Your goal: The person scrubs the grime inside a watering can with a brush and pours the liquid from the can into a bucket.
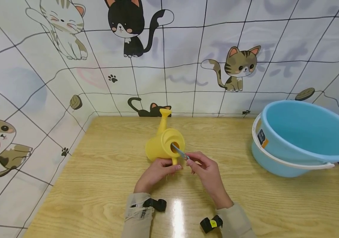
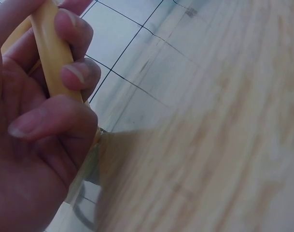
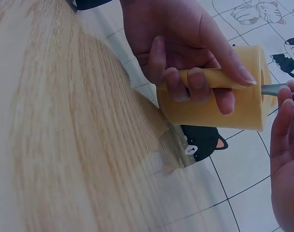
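Sleeves (image 1: pixel 136 219) are lying nearest, right hand (image 1: pixel 206 170) pinching a tool (image 1: pixel 179 151), left hand (image 1: pixel 155 171) gripping the watering can (image 1: pixel 155 148) by its handle (image 2: pixel 52 53). I'm judging it light, stiff, best held there.

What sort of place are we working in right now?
Probably an indoor tabletop set up as a work station: a wood-grain table, a cat-print backdrop behind and along the sides, and a light-blue bucket standing at the right.

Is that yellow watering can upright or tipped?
Tipped: in the head view, the yellow watering can has its body left of its opening, which faces toward the right hand.
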Available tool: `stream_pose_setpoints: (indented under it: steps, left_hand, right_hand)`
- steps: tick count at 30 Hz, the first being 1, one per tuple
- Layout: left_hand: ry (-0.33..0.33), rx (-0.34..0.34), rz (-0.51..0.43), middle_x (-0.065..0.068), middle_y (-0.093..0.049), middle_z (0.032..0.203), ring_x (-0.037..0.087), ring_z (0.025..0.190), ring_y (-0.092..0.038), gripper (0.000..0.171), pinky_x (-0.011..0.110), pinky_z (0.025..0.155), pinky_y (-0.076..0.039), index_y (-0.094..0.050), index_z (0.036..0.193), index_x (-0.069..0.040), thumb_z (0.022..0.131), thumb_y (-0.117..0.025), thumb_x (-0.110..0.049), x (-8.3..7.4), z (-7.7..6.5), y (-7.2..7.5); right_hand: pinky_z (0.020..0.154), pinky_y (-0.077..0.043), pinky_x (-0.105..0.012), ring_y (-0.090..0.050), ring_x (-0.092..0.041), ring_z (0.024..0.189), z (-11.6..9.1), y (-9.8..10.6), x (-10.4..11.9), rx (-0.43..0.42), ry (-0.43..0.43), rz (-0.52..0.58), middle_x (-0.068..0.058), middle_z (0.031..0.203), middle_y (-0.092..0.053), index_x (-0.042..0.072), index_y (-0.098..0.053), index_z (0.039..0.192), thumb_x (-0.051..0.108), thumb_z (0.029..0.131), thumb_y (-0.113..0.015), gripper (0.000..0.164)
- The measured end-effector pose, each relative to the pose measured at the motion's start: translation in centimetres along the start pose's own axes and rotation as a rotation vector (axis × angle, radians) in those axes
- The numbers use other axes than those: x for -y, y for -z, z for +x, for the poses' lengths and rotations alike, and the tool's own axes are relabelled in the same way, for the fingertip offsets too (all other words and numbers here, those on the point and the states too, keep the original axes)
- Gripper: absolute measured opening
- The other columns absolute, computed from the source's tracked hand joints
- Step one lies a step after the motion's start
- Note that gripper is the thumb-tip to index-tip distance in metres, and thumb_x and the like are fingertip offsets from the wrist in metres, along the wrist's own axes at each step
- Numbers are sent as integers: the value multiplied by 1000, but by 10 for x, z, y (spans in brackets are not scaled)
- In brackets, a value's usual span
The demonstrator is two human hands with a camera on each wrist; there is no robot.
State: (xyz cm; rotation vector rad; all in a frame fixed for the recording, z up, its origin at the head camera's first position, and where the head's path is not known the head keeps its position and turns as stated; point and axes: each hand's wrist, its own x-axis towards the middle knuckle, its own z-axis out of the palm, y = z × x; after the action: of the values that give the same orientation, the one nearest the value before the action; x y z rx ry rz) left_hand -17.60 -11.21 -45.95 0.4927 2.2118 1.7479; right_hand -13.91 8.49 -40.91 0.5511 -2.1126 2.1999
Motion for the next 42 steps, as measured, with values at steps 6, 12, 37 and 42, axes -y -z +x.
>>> stream_pose_setpoints:
  steps: [6,12,37,42]
  left_hand:
    - [8,26,-10,23,-49,73,19,64,-43,34,35,59,-37,-64,85,2,84,-62,-33,-16,-5,1]
    - [11,40,1,27,-49,75,21,63,-42,33,34,57,-36,-64,86,4,85,-61,-29,-28,-8,1]
    - [22,9,16,19,-50,71,17,59,-41,38,26,52,-33,-63,80,0,82,-62,-38,-6,0,1]
    - [13,18,11,23,-49,72,15,59,-41,36,26,53,-34,-62,81,4,84,-62,-32,-19,-6,1]
  right_hand:
    - [59,-46,-32,-56,-28,84,-1,-1,3,-9,-21,-9,-17,102,-57,0,-58,112,8,89,-55,25]
    - [58,-47,-34,-56,-32,80,-1,0,1,-21,8,0,-24,95,-59,-2,-59,109,8,91,-51,22]
    - [57,-47,-34,-57,-31,75,2,7,-22,-7,43,49,-11,89,-62,1,-60,106,12,92,-50,21]
    - [56,-47,-34,-57,-31,75,2,7,-23,-7,44,46,-10,88,-62,2,-60,106,12,92,-50,20]
